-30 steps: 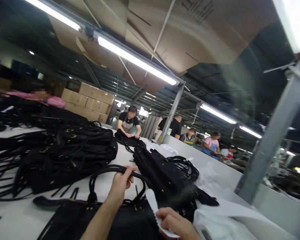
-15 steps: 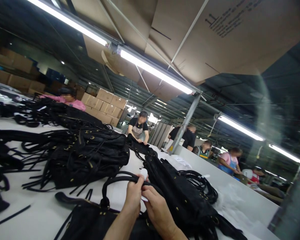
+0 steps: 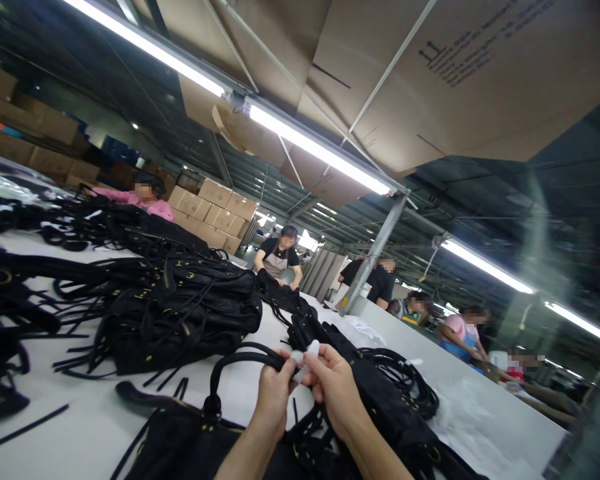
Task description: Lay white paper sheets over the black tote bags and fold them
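A black handbag (image 3: 180, 437) with gold-coloured fittings lies at the front of the table, its curved handle (image 3: 230, 360) standing up. My left hand (image 3: 274, 393) is closed round the right part of that handle, thumb against a bit of white material. My right hand (image 3: 336, 387) is closed close beside it, pinching a small thin white piece (image 3: 313, 348) that sticks up past the fingertips. Whether this is paper, foam or film I cannot tell. The fingers partly hide the handle and the white material between them.
Black bags (image 3: 180, 320) with loose straps are heaped on the left of the white table (image 3: 95, 427). More black bags (image 3: 380, 393) lie to the right, beside a low white partition (image 3: 460, 373) and a metal post (image 3: 375, 253). A co-worker (image 3: 280, 257) handles a bag across the table.
My right hand has shifted up and to the right, with the white piece now at its fingertips. Before, a white end showed above my left hand. The view has tilted slightly.
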A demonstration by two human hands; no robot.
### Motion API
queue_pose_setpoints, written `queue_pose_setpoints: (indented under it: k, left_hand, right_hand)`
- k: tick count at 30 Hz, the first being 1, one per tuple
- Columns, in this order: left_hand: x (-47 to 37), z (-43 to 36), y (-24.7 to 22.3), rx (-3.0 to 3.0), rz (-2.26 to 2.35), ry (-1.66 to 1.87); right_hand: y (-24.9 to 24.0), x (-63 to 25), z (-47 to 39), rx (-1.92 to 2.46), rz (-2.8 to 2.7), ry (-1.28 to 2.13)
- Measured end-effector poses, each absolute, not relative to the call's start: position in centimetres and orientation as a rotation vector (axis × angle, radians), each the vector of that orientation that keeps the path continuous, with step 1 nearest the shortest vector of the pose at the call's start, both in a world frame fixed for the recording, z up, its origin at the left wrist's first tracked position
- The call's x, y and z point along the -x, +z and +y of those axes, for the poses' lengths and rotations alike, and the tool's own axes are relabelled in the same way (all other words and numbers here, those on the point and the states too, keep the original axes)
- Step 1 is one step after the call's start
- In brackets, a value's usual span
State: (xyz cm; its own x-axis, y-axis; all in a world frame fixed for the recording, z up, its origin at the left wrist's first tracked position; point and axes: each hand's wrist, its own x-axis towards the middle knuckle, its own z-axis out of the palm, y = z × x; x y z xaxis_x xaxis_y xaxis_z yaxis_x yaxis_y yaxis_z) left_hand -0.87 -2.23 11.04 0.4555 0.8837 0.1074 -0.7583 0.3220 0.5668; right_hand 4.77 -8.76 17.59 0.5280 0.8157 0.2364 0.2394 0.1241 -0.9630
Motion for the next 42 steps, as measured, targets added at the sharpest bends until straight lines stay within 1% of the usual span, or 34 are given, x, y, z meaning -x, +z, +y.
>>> queue_pose_setpoints:
  k: [3, 8, 12, 16, 18, 21, 22, 24, 27, 34, 39, 42]
  left_hand:
    - [0.8, -2.2, 10.8, -0.632, 0.247, 1.085]
    - [0.6, -2.3, 10.8, -0.738, 0.251, 1.075]
    - [1.8, -2.2, 11.7, -0.951, 0.277, 1.004]
    - [5.6, -1.8, 13.9, -1.291, 0.318, 0.842]
    - [7.5, -1.6, 15.2, -1.448, 0.385, 0.968]
    - [8.9, -1.3, 16.5, -1.762, 0.569, 1.450]
    - [8.9, -1.1, 16.6, -1.863, 0.613, 1.539]
    - [8.2, -1.0, 16.2, -1.991, 0.632, 1.496]
    - [7.1, -1.0, 15.3, -1.998, 0.640, 1.349]
    - [6.8, -1.7, 15.3, -1.836, 0.688, 1.341]
    - [6.7, -1.9, 15.3, -1.664, 0.622, 1.368]
    - [6.7, -1.7, 15.2, -1.632, 0.592, 1.382]
  right_hand:
    - [18.3, -5.7, -8.7, 1.522, -0.988, 0.519]
    - [18.6, -6.6, -7.4, 1.754, -1.172, 0.490]
    - [19.5, -6.2, -6.1, 1.668, -1.158, 0.416]
    - [20.9, -5.7, -5.8, 1.636, -1.145, 0.401]
    - [21.5, -5.4, -6.1, 1.633, -1.149, 0.411]
    - [21.8, -4.8, -7.0, 1.603, -1.167, 0.461]
    - [21.9, -4.5, -7.3, 1.593, -1.177, 0.482]
    - [21.8, -4.1, -7.8, 1.582, -1.204, 0.520]
    - [21.4, -3.6, -8.2, 1.560, -1.216, 0.558]
    - [20.4, -3.4, -9.0, 1.391, -1.080, 0.636]
    - [20.7, -2.8, -9.2, 1.527, -1.099, 0.803]
    - [21.0, -2.6, -8.9, 1.579, -1.062, 0.819]
